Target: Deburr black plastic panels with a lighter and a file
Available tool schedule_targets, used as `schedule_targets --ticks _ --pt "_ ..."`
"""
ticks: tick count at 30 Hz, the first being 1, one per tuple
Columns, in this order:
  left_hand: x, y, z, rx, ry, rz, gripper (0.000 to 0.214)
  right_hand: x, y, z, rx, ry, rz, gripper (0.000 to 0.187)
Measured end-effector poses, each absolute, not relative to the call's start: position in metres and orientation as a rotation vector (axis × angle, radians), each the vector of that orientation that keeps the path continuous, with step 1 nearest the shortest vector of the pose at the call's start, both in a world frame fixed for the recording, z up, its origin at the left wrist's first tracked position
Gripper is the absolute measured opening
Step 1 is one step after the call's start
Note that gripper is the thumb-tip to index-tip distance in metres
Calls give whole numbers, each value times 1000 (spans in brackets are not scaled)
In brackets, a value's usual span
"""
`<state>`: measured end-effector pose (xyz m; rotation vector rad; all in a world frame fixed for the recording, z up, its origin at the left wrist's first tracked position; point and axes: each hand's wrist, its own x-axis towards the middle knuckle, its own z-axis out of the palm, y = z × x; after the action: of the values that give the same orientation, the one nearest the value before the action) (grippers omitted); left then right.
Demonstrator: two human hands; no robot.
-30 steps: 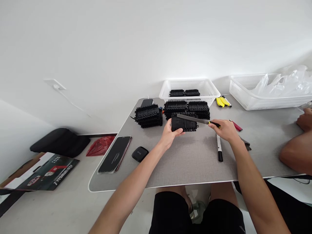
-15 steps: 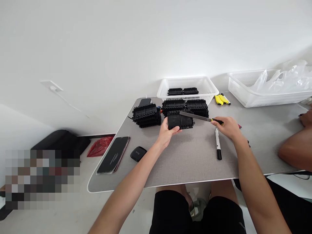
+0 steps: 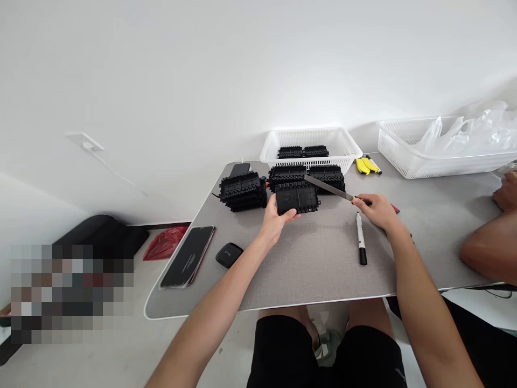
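A bare white wall stands behind a grey counter [image 3: 323, 269] where a seated person works; the left hand [image 3: 278, 218] has its grip clamped on a black block [image 3: 298, 198], thumb on the near edge and fingers behind, holding it on the counter just in front of the stacks; the right hand [image 3: 375, 209] has its grip closed round the yellow-and-black handle of a flat blade [image 3: 327, 187].

A moment ago the blade lay across the top of the block; now it has drawn off to the right and back, its tip over the rear stacks and clear of the block, which has shifted slightly left and shows its broad face; by the look of it, one pass along that edge is over.

Two stacks of like blocks [image 3: 309, 175] sit touching behind the held one, another stack [image 3: 242, 191] to their left, and a white basket [image 3: 311, 141] beyond holds more; a marker pen [image 3: 361, 238] lies just beside the right wrist; a phone [image 3: 189, 255] and a small black case [image 3: 228, 254] lie well apart on the left; another person's arm [image 3: 484, 253] rests at the right edge, near a second basket [image 3: 424, 148] of clear bags.
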<state>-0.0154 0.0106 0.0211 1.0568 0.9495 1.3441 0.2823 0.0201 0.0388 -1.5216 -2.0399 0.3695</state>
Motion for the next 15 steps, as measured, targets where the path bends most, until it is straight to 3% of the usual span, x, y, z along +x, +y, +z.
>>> schedule_targets --ticks 15 --pt "-17 12 21 1027 924 1392 58 288 22 37 -1556 -2005 311 44"
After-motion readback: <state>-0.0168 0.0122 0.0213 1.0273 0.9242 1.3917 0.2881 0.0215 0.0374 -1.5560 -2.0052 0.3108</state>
